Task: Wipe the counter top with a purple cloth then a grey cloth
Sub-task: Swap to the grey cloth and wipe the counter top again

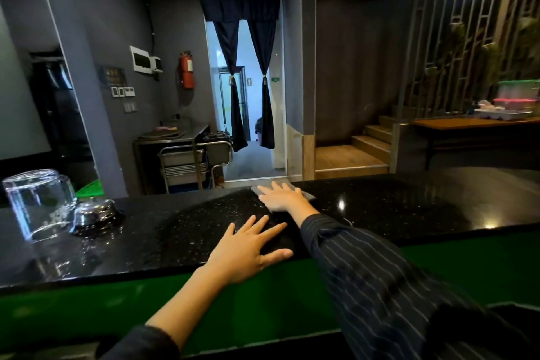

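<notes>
Pressing soft grey cloth (308,195) flat with right hand (282,196), fingers (277,186) straight, apart; resting left hand (248,251), fingers splayed, on glossy speckled black tabletop (380,207).

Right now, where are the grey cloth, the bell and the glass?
grey cloth (307,195): head view, its uncovered right edge.
bell (93,211): head view, the shiny dome.
glass (38,202): head view, its clear side wall.

The right hand (282,195) presses flat on a grey cloth (309,195) at the black surface's (409,207) far edge while the left hand (251,248) rests flat nearer.
</notes>
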### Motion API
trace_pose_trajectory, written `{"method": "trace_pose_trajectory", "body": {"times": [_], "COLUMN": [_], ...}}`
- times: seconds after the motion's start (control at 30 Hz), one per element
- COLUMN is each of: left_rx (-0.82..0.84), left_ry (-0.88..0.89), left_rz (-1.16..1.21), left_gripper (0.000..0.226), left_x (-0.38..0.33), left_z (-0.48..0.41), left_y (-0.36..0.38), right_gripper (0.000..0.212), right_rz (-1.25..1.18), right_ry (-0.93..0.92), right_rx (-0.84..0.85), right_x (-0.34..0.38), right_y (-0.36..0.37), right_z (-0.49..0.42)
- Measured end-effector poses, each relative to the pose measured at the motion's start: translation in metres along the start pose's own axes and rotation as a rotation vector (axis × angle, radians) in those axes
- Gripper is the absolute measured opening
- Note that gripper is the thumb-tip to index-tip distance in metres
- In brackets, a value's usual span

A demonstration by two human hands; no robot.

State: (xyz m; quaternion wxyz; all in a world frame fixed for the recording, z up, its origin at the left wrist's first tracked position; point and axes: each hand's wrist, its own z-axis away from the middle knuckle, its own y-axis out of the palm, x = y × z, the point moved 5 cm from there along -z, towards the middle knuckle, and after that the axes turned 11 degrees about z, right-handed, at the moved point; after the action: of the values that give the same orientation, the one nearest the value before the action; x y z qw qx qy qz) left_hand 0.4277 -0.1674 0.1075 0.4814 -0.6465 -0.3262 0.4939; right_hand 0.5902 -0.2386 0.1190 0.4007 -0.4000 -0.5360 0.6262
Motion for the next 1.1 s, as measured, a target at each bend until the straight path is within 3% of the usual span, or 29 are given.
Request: {"method": "trace_pose_trajectory", "body": {"times": [0.1,0.27,0.43,0.67,0.83,1.0,1.1], "left_rx": [-0.103,-0.082,-0.134,-0.111,-0.084,-0.121,-0.156], "left_ry": [0.081,-0.066,-0.064,-0.058,-0.055,-0.03,-0.019], "left_rz": [0.081,-0.123,-0.134,-0.155,-0.144,-0.141,-0.165], "left_gripper": [0.087,0.084,0.084,0.065,0.063,0.063,0.064], "left_x": [0.022,0.093,0.091,0.093,0.092,0.092,0.096], "left_z": [0.02,0.079,0.075,0.077,0.079,0.08,0.078], "left_y": [-0.026,-0.031,-0.031,-0.03,-0.029,-0.027,-0.027], "right_gripper": [0.056,0.055,0.057,0.056,0.053,0.054,0.055], "right_rz": [0.0,-0.044,-0.037,0.01,-0.011,-0.046,-0.05], "right_ry": [-0.055,0.162,0.279,-0.05,-0.179,0.089,0.22], "right_rx": [-0.001,-0.005,0.005,-0.012,0.017,0.024,0.016], "right_x": [-0.016,-0.055,-0.016,0.114,0.102,0.025,0.018], "right_y": [0.002,0.008,0.002,-0.009,-0.007,-0.001,-0.002], "right_z": [0.015,0.014,-0.005,-0.019,0.0,-0.006,-0.019]}}
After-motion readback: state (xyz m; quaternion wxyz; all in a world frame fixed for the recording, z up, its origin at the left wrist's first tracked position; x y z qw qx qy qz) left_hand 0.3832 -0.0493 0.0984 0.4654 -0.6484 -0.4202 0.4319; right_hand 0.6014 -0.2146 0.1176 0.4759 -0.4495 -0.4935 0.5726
